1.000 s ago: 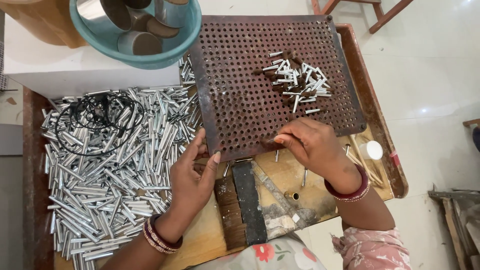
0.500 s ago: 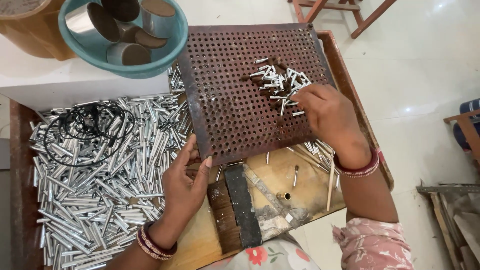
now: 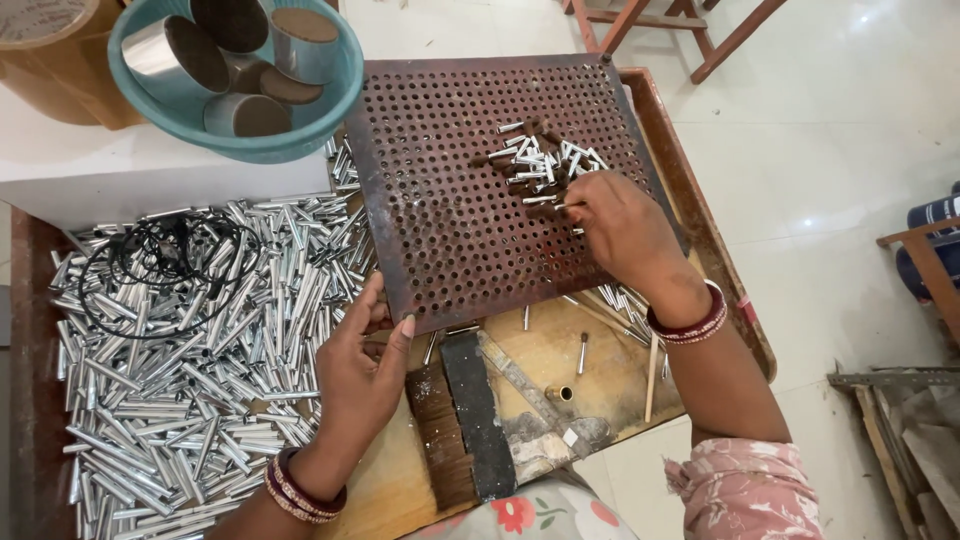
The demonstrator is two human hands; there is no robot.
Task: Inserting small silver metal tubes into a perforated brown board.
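Left hand (image 3: 362,362) grips lower-left edge of rusty perforated metal plate (image 3: 450,200); right hand (image 3: 617,222) fingers pinched at small silver tube pile (image 3: 540,165), centre-right; hold unclear

A: Bright, even daylight; glare on the floor (image 3: 850,130) at two o'clock.
B: Sharp focus, soft shadows under the hands, tubes (image 3: 200,380) glinting at eight o'clock.

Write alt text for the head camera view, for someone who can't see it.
A person's right hand reaches into a small pile of short metal tubes on a rusty perforated plate, while the left hand grips the plate's near edge. A large heap of silver tubes lies to the left, with a teal basket of tape rolls above it.
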